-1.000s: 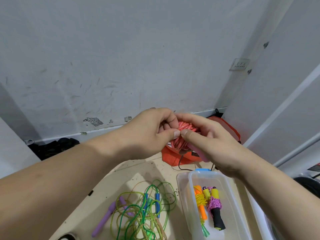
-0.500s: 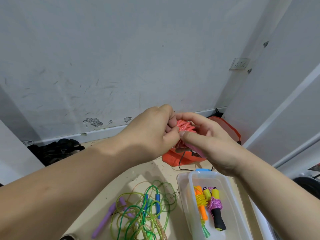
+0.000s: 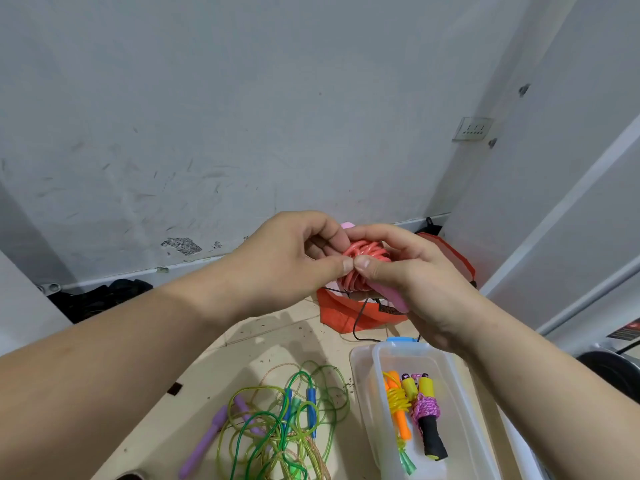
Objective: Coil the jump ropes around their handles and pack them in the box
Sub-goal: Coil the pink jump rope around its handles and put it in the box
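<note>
Head view: left hand (image 3: 287, 261) and right hand (image 3: 419, 285) both pinch red jump rope (image 3: 363, 259), coiled round pink handles (image 3: 391, 299), held mid-air. Probably tucking end so coil holds. Clear box (image 3: 457, 403) below right holds two packed coils (image 3: 426, 410); loose ropes (image 3: 284, 417) beside it.

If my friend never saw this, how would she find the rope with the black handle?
Find the clear plastic box at the lower right. Two wound ropes lie inside, side by side; the pink rope is the right one. Its handles are yellow and black, while the yellow rope beside it has orange handles.
</note>
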{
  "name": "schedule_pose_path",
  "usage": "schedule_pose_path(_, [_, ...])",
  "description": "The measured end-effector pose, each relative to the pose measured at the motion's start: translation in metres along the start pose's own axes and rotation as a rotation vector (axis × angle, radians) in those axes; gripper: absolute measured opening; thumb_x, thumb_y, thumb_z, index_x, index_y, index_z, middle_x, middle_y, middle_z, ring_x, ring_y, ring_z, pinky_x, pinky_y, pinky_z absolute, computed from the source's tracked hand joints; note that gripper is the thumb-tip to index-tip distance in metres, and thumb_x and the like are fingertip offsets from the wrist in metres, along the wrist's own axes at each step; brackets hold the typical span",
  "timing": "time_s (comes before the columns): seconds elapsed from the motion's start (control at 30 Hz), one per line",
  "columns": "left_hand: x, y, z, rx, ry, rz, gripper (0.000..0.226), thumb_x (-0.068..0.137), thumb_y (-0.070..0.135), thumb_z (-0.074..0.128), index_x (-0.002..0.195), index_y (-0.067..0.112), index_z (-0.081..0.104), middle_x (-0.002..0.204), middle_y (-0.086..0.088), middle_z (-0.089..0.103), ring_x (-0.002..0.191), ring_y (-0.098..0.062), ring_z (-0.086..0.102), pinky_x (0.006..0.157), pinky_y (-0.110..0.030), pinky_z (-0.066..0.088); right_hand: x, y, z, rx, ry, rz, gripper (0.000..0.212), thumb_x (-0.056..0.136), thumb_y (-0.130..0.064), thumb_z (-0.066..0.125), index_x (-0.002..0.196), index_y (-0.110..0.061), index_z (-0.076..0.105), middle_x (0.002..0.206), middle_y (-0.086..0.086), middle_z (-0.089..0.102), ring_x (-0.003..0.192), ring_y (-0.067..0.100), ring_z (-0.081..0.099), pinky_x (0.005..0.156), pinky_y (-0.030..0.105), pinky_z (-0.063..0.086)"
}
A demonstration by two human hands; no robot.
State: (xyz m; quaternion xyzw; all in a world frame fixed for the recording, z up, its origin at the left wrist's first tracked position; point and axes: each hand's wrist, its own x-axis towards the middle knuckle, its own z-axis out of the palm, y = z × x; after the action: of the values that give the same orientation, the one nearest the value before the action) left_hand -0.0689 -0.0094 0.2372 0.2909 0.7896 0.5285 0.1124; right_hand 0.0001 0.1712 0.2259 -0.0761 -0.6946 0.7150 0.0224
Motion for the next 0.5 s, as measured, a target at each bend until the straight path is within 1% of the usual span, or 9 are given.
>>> schedule_pose_path(0.07, [0.001,0.0,0.0,-0.019,0.01,-0.019,0.012,0.085,0.017,0.08,0.094,0.018,0.072,0.087,-0.007,0.074,0.07,-0.008,0.066,0.066,-0.024,0.057,0.0,-0.001,0.004,0.024,0.026,0.025,0.033,0.094,0.009,0.059,0.118,-0.008,0.073,0.124,0.017,0.071,0.112,0.048,0.066,0.097,0.065,0.052])
schedule_pose_path(0.13, [0.002,-0.001,0.002,-0.031,0.025,-0.037,0.015,0.083,0.017,0.082,0.093,0.017,0.072,0.083,-0.005,0.073,0.067,-0.005,0.064,0.065,-0.023,0.056,0.001,-0.001,0.008,0.048,0.047,0.058,0.034,0.095,0.008,0.058,0.117,-0.01,0.075,0.119,0.018,0.073,0.111,0.046,0.067,0.098,0.06,0.052])
schedule_pose_path(0.17, [0.002,-0.002,0.003,-0.032,0.037,-0.04,0.015,0.082,0.018,0.083,0.093,0.016,0.072,0.083,-0.008,0.073,0.066,-0.006,0.062,0.066,-0.025,0.055,0.002,-0.001,0.01,0.057,0.057,0.074,0.034,0.095,0.008,0.057,0.116,-0.011,0.075,0.117,0.019,0.074,0.11,0.046,0.067,0.096,0.058,0.053])
schedule_pose_path(0.23, [0.003,-0.003,0.005,-0.039,0.056,-0.038,0.014,0.082,0.018,0.083,0.091,0.014,0.072,0.079,-0.009,0.071,0.064,-0.005,0.058,0.063,-0.024,0.053,0.003,0.0,0.012,0.079,0.075,0.092,0.033,0.095,0.006,0.056,0.114,-0.011,0.076,0.113,0.02,0.075,0.108,0.047,0.068,0.09,0.056,0.054])
schedule_pose_path(0.3, [0.004,-0.004,0.006,-0.056,0.064,-0.051,0.014,0.083,0.017,0.083,0.09,0.012,0.072,0.071,-0.002,0.066,0.059,-0.004,0.056,0.057,-0.018,0.049,0.004,0.001,0.013,0.083,0.088,0.092,0.031,0.097,0.003,0.054,0.112,-0.012,0.077,0.112,0.019,0.076,0.106,0.047,0.069,0.087,0.054,0.054])
schedule_pose_path(0.33, [0.004,-0.004,0.007,-0.055,0.069,-0.063,0.014,0.082,0.016,0.083,0.088,0.011,0.071,0.068,0.002,0.065,0.057,-0.003,0.056,0.056,-0.018,0.048,0.004,0.002,0.015,0.081,0.088,0.09,0.03,0.1,-0.001,0.053,0.112,-0.013,0.077,0.112,0.019,0.076,0.103,0.047,0.07,0.087,0.055,0.055])
schedule_pose_path(0.4, [0.004,-0.006,0.009,-0.028,0.103,-0.079,0.012,0.079,0.014,0.081,0.083,0.011,0.07,0.061,0.008,0.062,0.052,-0.002,0.054,0.052,-0.017,0.045,0.005,0.002,0.017,0.071,0.081,0.082,0.028,0.103,-0.006,0.05,0.114,-0.011,0.076,0.11,0.021,0.076,0.091,0.042,0.07,0.088,0.058,0.054])
schedule_pose_path(0.43, [0.004,-0.007,0.01,-0.009,0.124,-0.086,0.011,0.078,0.015,0.079,0.08,0.011,0.069,0.058,0.01,0.06,0.051,-0.003,0.052,0.051,-0.018,0.043,0.005,0.002,0.018,0.06,0.072,0.075,0.028,0.104,-0.007,0.05,0.115,-0.01,0.075,0.109,0.022,0.076,0.085,0.037,0.069,0.084,0.058,0.054])
schedule_pose_path(0.5, [0.004,-0.008,0.014,0.021,0.155,-0.105,0.012,0.076,0.02,0.076,0.077,0.014,0.066,0.054,0.011,0.057,0.049,-0.005,0.049,0.051,-0.02,0.041,0.005,0.002,0.021,0.041,0.057,0.058,0.028,0.105,-0.007,0.049,0.117,-0.008,0.074,0.101,0.02,0.075,0.075,0.03,0.065,0.077,0.051,0.049])
